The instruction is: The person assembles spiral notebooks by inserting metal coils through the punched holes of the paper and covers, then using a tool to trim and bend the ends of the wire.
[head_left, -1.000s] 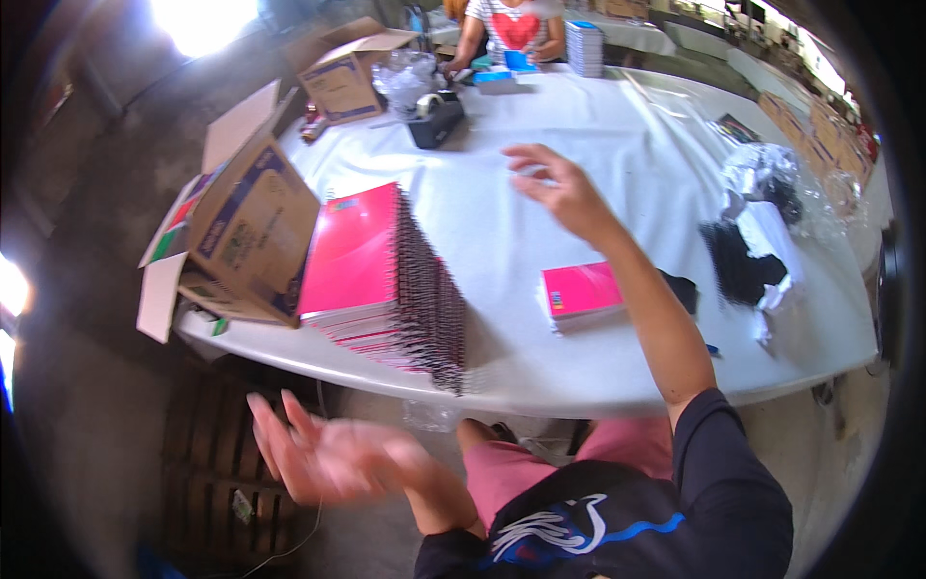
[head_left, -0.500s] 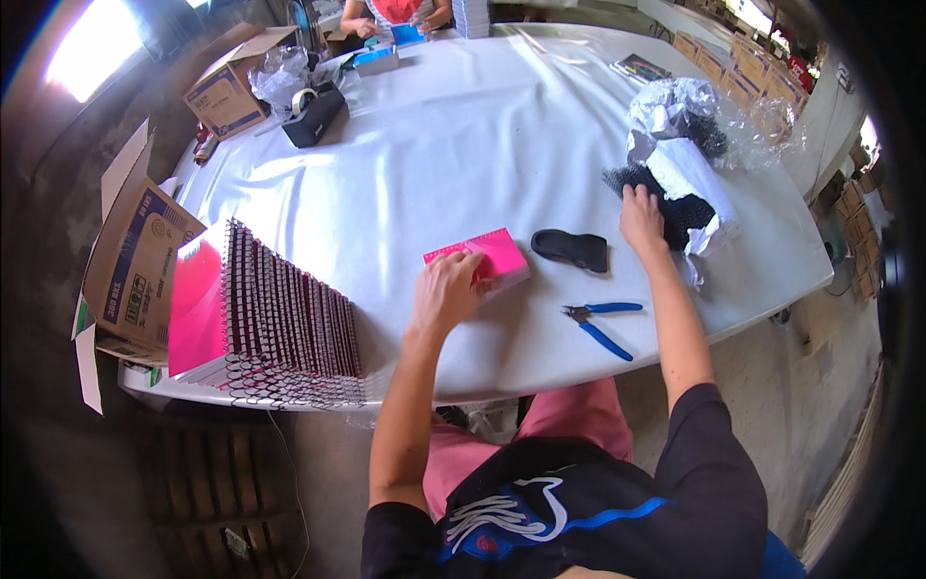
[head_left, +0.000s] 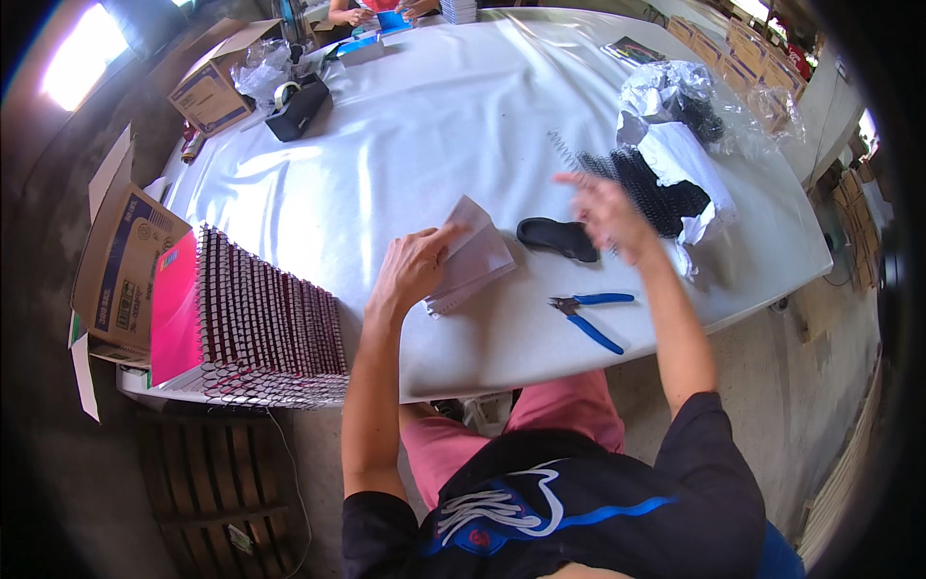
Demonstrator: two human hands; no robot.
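My left hand grips the left side of a small stack of punched pages, pale side up and tilted on the table. My right hand is smeared by motion, its forefinger stretched out. A thin black spiral coil shows faintly past the fingertips and seems to be held in that hand. Beside it lies a heap of black spiral coils on white wrapping paper. Between my hands rests a black curved object, its kind unclear. Blue-handled cutting pliers lie with handles spread, nearer to me.
At the left stands a tall stack of spiral-bound notebooks with a pink cover, against an open carton. Farther back are a tape dispenser, another carton and crumpled plastic. Across the table, a person's hands handle blue booklets.
The small stack has turned from its pink face to its pale side under my left hand. My right hand has come away from the coil heap, leftward and nearer, seemingly with a coil.
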